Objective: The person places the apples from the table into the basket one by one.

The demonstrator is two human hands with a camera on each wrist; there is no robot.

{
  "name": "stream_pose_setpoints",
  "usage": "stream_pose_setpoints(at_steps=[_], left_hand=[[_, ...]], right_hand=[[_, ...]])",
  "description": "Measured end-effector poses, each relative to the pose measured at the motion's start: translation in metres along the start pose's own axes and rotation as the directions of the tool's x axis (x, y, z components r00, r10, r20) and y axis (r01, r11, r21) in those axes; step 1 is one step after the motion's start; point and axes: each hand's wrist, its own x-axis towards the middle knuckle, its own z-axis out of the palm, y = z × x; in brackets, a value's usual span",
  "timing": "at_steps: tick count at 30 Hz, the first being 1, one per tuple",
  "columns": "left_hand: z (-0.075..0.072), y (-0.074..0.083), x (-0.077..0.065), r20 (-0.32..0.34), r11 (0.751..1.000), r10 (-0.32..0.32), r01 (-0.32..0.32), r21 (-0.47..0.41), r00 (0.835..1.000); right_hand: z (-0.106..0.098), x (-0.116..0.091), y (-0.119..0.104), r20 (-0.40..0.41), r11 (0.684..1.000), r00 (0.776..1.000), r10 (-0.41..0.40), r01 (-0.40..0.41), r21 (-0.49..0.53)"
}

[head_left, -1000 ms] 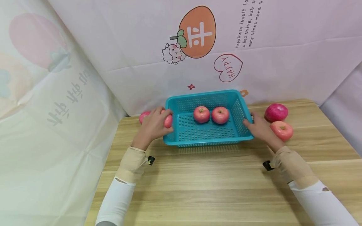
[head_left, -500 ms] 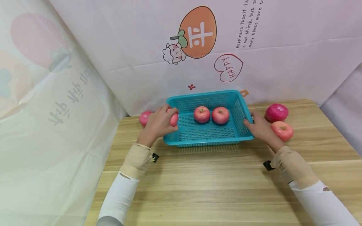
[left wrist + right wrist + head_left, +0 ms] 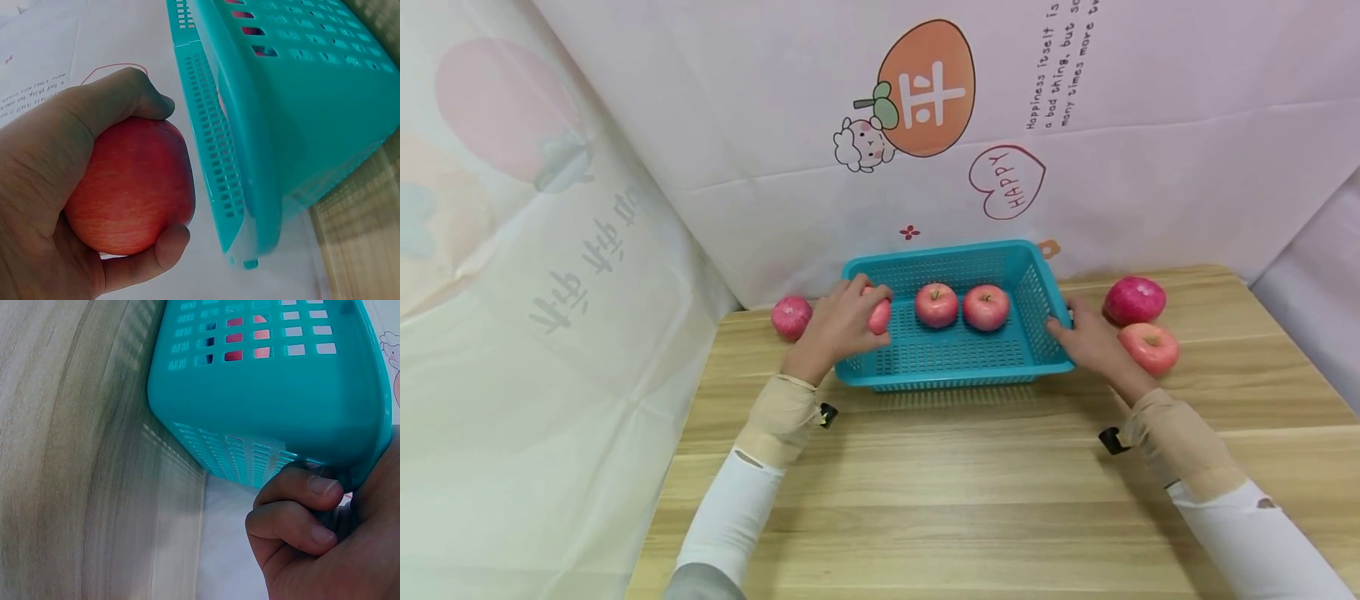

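My left hand [image 3: 841, 323] grips a red apple [image 3: 139, 187], thumb and fingers wrapped about its sides. In the head view that apple overlaps the left end of a turquoise plastic basket [image 3: 951, 377] with slotted walls. Two other apples, a left one [image 3: 936, 305] and a right one [image 3: 986, 307], sit side by side on the basket floor. My right hand [image 3: 1090, 337] holds the basket's right rim, its fingers curled under the edge in the right wrist view.
A dark pink round fruit [image 3: 792, 317] lies on the wooden table [image 3: 955, 483] left of the basket. To the right sit another dark pink fruit [image 3: 1135, 300] and a pale red apple [image 3: 1148, 349]. A printed white cloth [image 3: 760, 108] hangs behind.
My left hand has moved right with its apple, from beside the basket's left end to over it, uncovering the pink fruit at left. My right hand and the basket stay put.
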Motion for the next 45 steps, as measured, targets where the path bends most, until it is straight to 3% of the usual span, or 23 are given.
stream_pose_setpoints(at_steps=[20,33,45], left_hand=[[0.010,0.017,0.020,0.050,1.000,0.013,-0.014,0.010,0.999],[0.007,0.027,0.037,0.050,0.999,0.034,-0.035,0.023,0.998],[0.012,0.032,0.048,0.042,0.991,0.129,-0.131,0.034,0.991]], right_hand=[[0.001,-0.001,0.005,0.002,1.000,1.000,0.005,-0.005,0.005],[0.001,0.000,0.006,-0.003,1.000,1.000,0.010,-0.010,0.002],[0.001,0.001,0.002,-0.026,1.000,1.000,-0.004,0.004,-0.010]])
